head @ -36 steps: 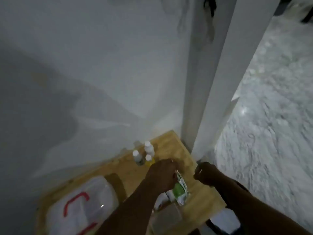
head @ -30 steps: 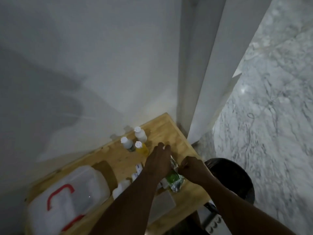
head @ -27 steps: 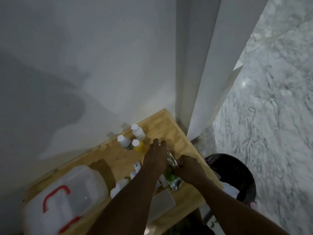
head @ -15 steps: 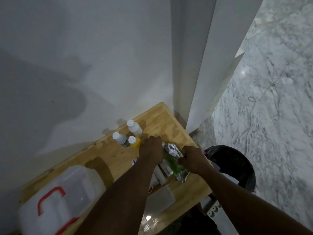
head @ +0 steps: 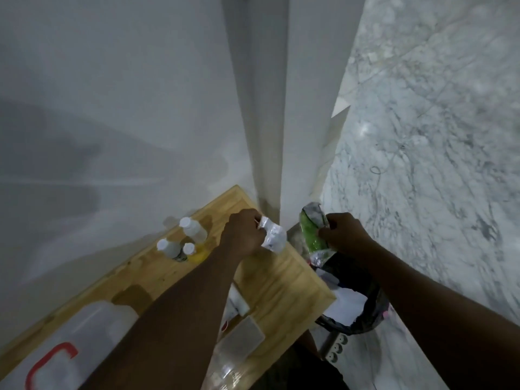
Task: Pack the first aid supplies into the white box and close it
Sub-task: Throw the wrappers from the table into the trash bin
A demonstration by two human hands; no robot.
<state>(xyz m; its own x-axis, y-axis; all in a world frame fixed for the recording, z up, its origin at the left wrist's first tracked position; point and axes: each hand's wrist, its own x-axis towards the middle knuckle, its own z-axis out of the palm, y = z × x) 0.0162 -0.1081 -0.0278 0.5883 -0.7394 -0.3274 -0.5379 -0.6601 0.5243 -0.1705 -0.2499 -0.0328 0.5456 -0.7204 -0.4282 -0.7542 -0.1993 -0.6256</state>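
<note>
My left hand (head: 244,235) grips a small white packet (head: 272,238) above the far right corner of the wooden table (head: 284,280). My right hand (head: 344,235) holds a crumpled green and clear wrapper (head: 313,232) out past the table's right edge, above a black bin (head: 363,313). The white box (head: 64,347) with a red handle lies at the table's near left, lid shut. Three small white-capped bottles (head: 183,243), one yellow, stand near the wall. My left forearm hides other supplies.
A clear plastic container (head: 233,350) sits near the front edge, with a white packet (head: 239,301) beside my left arm. The bin holds crumpled paper. A white wall and pillar (head: 270,108) rise behind the table; marble floor (head: 422,136) and a power strip (head: 336,347) lie on the right.
Both hands rose from the table and pulled apart: the left came away with the white packet, the right carried the green wrapper rightward over the bin.
</note>
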